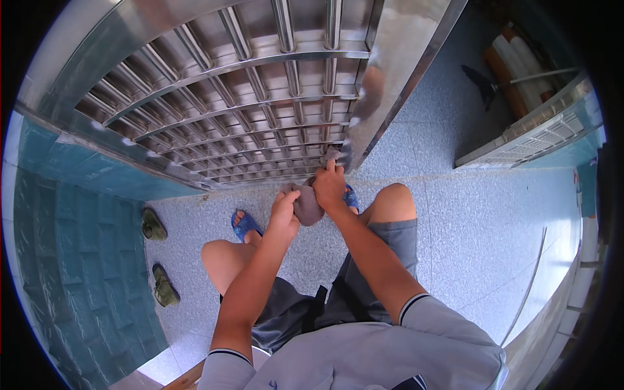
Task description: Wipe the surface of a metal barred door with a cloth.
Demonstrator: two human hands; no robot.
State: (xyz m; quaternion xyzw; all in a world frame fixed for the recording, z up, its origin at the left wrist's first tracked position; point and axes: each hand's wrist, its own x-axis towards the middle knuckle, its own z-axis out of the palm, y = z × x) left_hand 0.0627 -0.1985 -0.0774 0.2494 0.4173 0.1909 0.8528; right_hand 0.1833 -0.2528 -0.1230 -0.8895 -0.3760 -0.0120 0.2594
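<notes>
A grey-brown cloth (308, 207) hangs bunched between my two hands, low in front of a shiny metal barred door (263, 91). My left hand (284, 209) is closed on the bunched part of it, with the thumb lying over the top. Closer to the door, my right hand (330, 186) is closed too, its fingers pointing away from me. A bit of the cloth shows at those fingertips, against the bottom right corner of the door's bars. Part of the cloth is hidden behind my right hand.
Blue slippers (246, 225) are on my feet, between my bent knees and the door. Two green shoes (166, 286) lie on the speckled floor beside the teal tiled wall (78, 260) at left. Past the door edge, rolled items (520, 71) lean at the far right.
</notes>
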